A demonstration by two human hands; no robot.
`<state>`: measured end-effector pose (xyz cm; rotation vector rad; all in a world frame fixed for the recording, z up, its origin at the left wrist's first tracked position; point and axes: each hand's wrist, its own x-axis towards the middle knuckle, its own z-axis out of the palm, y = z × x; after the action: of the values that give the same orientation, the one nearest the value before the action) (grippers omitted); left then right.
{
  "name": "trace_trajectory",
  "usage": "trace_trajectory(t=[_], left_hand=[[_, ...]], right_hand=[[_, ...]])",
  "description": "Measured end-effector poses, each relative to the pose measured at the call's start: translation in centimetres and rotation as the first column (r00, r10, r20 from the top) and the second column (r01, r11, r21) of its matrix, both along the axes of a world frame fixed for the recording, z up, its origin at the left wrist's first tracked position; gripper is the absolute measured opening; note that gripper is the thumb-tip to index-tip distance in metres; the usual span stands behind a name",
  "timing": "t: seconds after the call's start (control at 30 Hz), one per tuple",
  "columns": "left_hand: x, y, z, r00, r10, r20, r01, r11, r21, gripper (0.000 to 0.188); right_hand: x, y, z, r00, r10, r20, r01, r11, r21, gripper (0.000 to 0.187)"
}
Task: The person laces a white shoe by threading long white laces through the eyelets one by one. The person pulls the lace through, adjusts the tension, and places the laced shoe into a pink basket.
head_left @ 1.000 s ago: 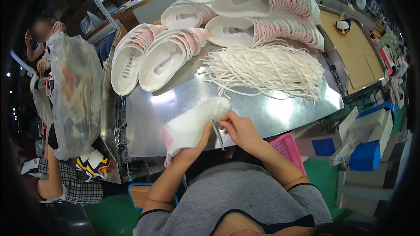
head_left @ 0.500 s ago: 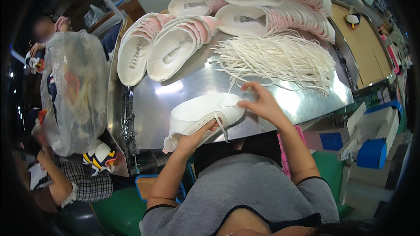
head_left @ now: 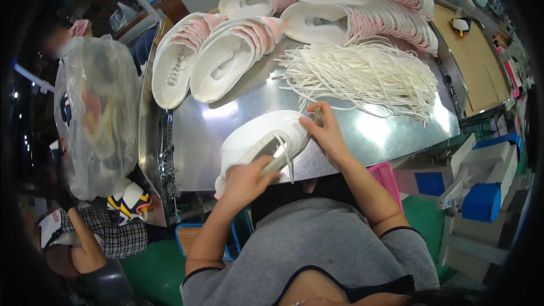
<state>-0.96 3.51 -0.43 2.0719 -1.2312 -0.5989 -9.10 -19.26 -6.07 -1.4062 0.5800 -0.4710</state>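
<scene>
A white shoe upper (head_left: 249,136) is held over the near edge of the metal table, its lace opening turned toward me. One white lace (head_left: 287,156) is threaded near the opening and hangs loose. My left hand (head_left: 247,182) is closed on the upper's lower left part, at the edge of the opening. At the right end of the upper, my right hand (head_left: 327,135) is closed with its thumb against the rim. A small greyish piece shows between its thumb and forefinger; I cannot make out what it is. The right hand's other fingers are partly hidden.
A pile of white laces (head_left: 362,79) lies behind my right hand on the metal table (head_left: 198,153). Stacked white and pink uppers (head_left: 226,68) stand along the back. A pink basket (head_left: 386,180) is below the right edge. A clear plastic bag (head_left: 99,124) and a co-worker are at left.
My right hand has come down and closed at the upper's right end, its fingers now less spread. The upper has tilted up slightly, and my left hand has shifted along its near edge.
</scene>
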Motion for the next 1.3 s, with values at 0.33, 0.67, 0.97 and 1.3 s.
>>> trace_trajectory(t=[0.33,0.67,0.97,1.3], left_hand=[[0.1,-2.2,1.0,0.924,0.198,0.328,-0.148,0.974,-0.173,0.016],[4.4,-3.5,7.0,0.961,0.247,0.120,-0.181,0.899,-0.399,0.027],[4.2,-2.1,0.0,0.960,-0.025,0.278,-0.016,0.990,0.144,0.035],[2.5,-6.2,1.0,0.876,-0.015,0.482,-0.077,0.982,0.172,0.025]], right_hand=[[-3.5,4.2,2.4,0.850,0.413,-0.326,-0.447,0.894,-0.035,0.038],[-15.0,1.8,-1.1,0.841,0.502,-0.203,-0.541,0.795,-0.275,0.023],[-2.4,1.6,2.2,0.959,0.272,-0.075,-0.282,0.911,-0.302,0.015],[3.9,0.7,1.4,0.938,0.302,0.169,-0.133,0.766,-0.629,0.015]])
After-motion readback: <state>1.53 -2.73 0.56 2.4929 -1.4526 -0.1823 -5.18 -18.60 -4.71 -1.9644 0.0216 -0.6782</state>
